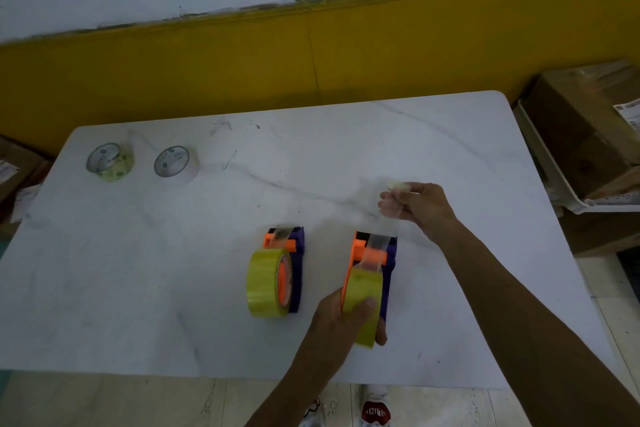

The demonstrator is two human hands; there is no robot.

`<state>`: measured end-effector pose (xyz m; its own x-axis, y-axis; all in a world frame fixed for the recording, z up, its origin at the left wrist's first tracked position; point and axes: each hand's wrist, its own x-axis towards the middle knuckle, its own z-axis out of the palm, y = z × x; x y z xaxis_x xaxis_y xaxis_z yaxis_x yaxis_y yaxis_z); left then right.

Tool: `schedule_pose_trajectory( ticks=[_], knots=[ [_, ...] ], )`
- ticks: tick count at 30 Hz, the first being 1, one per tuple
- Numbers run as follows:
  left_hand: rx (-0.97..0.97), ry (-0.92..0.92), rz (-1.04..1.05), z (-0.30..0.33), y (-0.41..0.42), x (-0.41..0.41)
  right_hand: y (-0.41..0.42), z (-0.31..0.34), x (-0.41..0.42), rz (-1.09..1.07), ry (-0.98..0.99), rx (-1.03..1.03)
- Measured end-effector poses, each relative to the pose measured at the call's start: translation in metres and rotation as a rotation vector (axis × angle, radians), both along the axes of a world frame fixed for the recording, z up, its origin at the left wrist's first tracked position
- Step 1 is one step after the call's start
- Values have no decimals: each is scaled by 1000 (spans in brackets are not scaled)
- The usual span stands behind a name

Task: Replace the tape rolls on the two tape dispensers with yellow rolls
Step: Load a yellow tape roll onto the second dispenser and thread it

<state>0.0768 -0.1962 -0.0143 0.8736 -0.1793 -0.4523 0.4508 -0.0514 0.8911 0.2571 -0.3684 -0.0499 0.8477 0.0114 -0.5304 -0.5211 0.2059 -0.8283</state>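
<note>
Fingers [398,199] of the right hand [420,206] pinch the free end of a clear strip of tape [375,243], drawn up and away from the right-hand dispenser [372,260], while the left hand [346,317] clamps that dispenser's yellow roll [363,295] from behind, thumb across the top. The strip runs over the orange roller toward the cutting end. The second dispenser [287,260] stands just beside it to the left, untouched, its own yellow roll [265,282] already seated on the orange hub. Two removed rolls [143,163] lie well apart at the counter's far left.

Risks, as judged from this view: the pulled strip could fold back and stick to itself or to the fingers; a crooked pull could drag the tape off the roller; a slack left grip could let the dispenser tip or slide toward its neighbour. The blade end sits near the right hand's path.

Counter [346,149] surface ahead and to the left lies open, giving ample room to draw the tape forward. The near edge sits close behind the left hand, and the right edge, with cardboard boxes [581,121] beyond it, is not far from the right forearm.
</note>
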Motion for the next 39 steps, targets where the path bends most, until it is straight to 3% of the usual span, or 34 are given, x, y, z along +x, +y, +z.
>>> schedule_pose_trajectory(
  ticks=[6, 13, 19, 21, 25, 29, 32, 34, 36, 39],
  knots=[
    [-44, -96, 118, 27, -2, -3, 8, -13, -37, 131, 54, -22],
    [10, -129, 213, 41, -15, 6, 38, 10, -112, 129, 109, 337],
    [128, -80, 274, 25, -13, 14, 47, -4, -153, -53, 158, 631],
    [187, -52, 267, 6, -10, 14, 50, -15, -156, -66, 168, 534],
    [282, -5, 289, -23, -10, 14, 54, -33, -159, 113, 124, -84],
    [335, -18, 310, -33, -10, 20, 51, -27, -150, 235, 250, -513],
    [354, 7, 306, -30, -12, 25, 49, -16, -143, 438, 148, -1030],
    [352, 66, 257, -22, -13, 30, 46, -14, -143, 441, 93, -1105],
    [473, 120, 76, -8, -5, 32, 41, -14, -143, 379, 44, -1090],
    [641, 20, -20, 17, 24, 24, 34, -6, -143, 240, -86, -840]
  ],
)
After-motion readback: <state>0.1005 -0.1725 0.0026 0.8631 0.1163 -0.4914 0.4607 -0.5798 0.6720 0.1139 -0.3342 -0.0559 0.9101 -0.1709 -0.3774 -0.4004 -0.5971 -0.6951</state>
